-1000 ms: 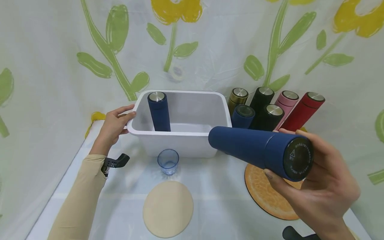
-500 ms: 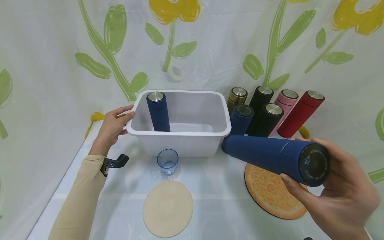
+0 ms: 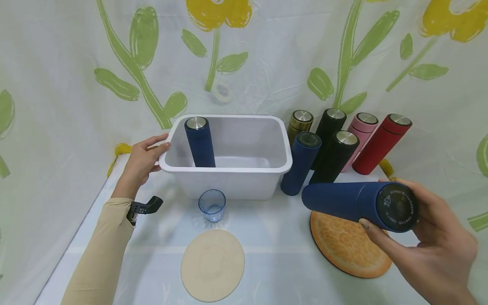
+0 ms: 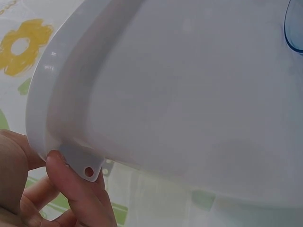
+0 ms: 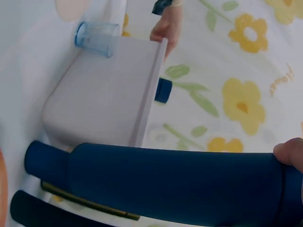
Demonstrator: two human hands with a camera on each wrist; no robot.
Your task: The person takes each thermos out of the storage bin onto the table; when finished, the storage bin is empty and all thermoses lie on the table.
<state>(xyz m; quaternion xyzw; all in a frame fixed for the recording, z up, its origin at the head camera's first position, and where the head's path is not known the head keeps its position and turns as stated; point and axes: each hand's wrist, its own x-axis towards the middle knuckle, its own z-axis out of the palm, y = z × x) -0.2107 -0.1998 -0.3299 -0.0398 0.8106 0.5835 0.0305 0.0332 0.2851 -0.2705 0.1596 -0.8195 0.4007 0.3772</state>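
Observation:
My right hand (image 3: pixel 438 237) grips a dark blue thermos bottle (image 3: pixel 339 201) near one end, thumb below and fingers behind. It lies almost level in the air, its black printed end facing the head camera. In the right wrist view the bottle (image 5: pixel 175 182) spans the lower part, with my thumb (image 5: pixel 291 153) on its edge. At the left, my left hand (image 3: pixel 139 163) holds the rim of a white plastic bin (image 3: pixel 228 184). The left wrist view has the thumb against the bin's small holed tab (image 4: pixel 85 168). Another blue thermos (image 3: pixel 200 146) stands inside the bin's left part.
Right of the bin stand several thermoses: a blue one (image 3: pixel 299 165), a gold one (image 3: pixel 301 123), black ones (image 3: pixel 335 156), a pink one (image 3: pixel 364 125) and a red one (image 3: pixel 381 146). A blue glass (image 3: pixel 212 205), a beige round mat (image 3: pixel 212 264) and a bread-patterned mat (image 3: pixel 348 243) lie nearer.
My right hand has carried the blue thermos rightward, away from the bin's corner, and its far end has swung lower. The left hand stays at the bin's rim.

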